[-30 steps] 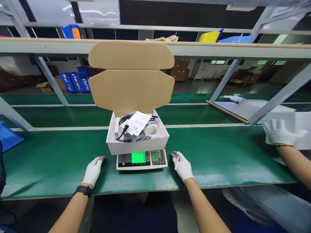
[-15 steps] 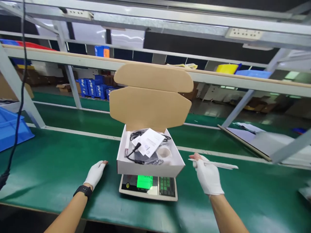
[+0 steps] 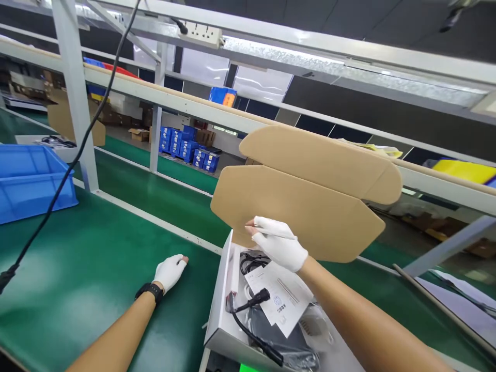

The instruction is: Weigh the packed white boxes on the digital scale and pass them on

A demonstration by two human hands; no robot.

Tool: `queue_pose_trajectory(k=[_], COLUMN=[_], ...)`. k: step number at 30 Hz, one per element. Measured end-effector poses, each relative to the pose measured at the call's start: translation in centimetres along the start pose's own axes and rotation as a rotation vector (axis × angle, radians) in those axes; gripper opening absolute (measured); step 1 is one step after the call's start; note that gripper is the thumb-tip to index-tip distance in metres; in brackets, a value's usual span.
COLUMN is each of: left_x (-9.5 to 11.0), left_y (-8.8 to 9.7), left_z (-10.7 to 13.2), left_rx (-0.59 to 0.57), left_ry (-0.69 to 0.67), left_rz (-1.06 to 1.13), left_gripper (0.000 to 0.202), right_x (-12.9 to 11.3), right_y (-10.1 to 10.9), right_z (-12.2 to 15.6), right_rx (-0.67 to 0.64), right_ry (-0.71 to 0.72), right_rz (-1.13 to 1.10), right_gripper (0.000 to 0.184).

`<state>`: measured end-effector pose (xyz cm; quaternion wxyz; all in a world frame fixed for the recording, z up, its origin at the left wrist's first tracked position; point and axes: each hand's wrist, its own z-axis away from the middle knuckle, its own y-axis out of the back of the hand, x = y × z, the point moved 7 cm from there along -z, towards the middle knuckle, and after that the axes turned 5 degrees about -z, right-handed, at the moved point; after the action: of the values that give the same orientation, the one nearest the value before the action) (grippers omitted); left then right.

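My left hand [image 3: 170, 271], in a white glove with bare fingertips, rests on the green work surface with its fingers curled together and nothing visible in them. In my right hand [image 3: 281, 243], gloved the same way, is a slim white pen [image 3: 276, 234], held over the back of an open white box [image 3: 227, 305]. The box's brown cardboard lid [image 3: 302, 206] stands raised behind that hand. Inside lie printed paper sheets [image 3: 284, 299], black cables with connectors [image 3: 251, 299] and a dark plastic-wrapped device [image 3: 289, 343]. Under the box a scale's green display [image 3: 248, 368] peeks out.
A blue plastic bin [image 3: 34, 181] stands at left, with a black cable [image 3: 87, 137] hanging in front. Behind it sits another open box [image 3: 58, 147]. A metal frame post [image 3: 75, 98] and a shelf beam [image 3: 186, 106] cross beyond the bench.
My view has turned left and come closer to the box. My right hand has moved from the box's right side to above its back, still holding the pen. My left hand stays on the bench.
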<state>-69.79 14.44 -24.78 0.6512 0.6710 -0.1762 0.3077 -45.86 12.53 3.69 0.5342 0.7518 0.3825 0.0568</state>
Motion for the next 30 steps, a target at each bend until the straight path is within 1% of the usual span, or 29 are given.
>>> queue_pose_trajectory(k=[2,3,5,7,8,10,12,15,20,26,30], left_x=[-0.2,-0.3,-0.3,-0.1,0.0,0.3,0.5,0.8,1.0,1.0,1.0], left_y=[-0.1,-0.1,-0.2,-0.1,-0.1,0.0,0.2,0.3,0.3,0.3,0.2], left_z=[-0.3,-0.4,-0.4,-0.3,-0.2,0.1,0.3,0.5,0.6,0.8,0.8], left_rx=[0.008,0.012,0.020,0.031,0.035,0.047,0.066,0.089,0.090,0.090,0.099], left_ry=[-0.002,-0.006,-0.025,-0.045,-0.050,-0.050,-0.040,-0.029,-0.040,-0.040,-0.049], left_rz=[-0.013,-0.022,-0.043,-0.069,-0.084,-0.113,-0.143,-0.181,-0.208,-0.232,-0.251], left_gripper=[0.034,0.034,0.035,0.035,0.035,0.033,0.032,0.032,0.033,0.034,0.033], right_x=[-0.2,-0.1,0.3,1.0,1.3,1.9,1.9,1.5,1.4,1.3,1.2], right_y=[-1.4,-2.2,-4.1,-5.5,-5.9,-6.0,-6.1,-6.5,-6.9,-6.8,-6.9], right_z=[-1.7,-2.1,-2.2,-1.7,-1.4,-0.9,-0.8,-1.0,-1.4,-1.3,-1.4], right_rx=[0.031,0.035,0.000,-0.015,0.002,0.072,0.106,0.076,0.043,0.071,0.050], right_ry=[0.085,0.119,0.165,0.163,0.146,0.109,0.116,0.161,0.166,0.170,0.175], right_rz=[0.121,0.175,0.244,0.263,0.260,0.242,0.237,0.281,0.340,0.356,0.374], right_gripper=[0.022,0.021,0.020,0.019,0.019,0.021,0.024,0.029,0.031,0.030,0.030])
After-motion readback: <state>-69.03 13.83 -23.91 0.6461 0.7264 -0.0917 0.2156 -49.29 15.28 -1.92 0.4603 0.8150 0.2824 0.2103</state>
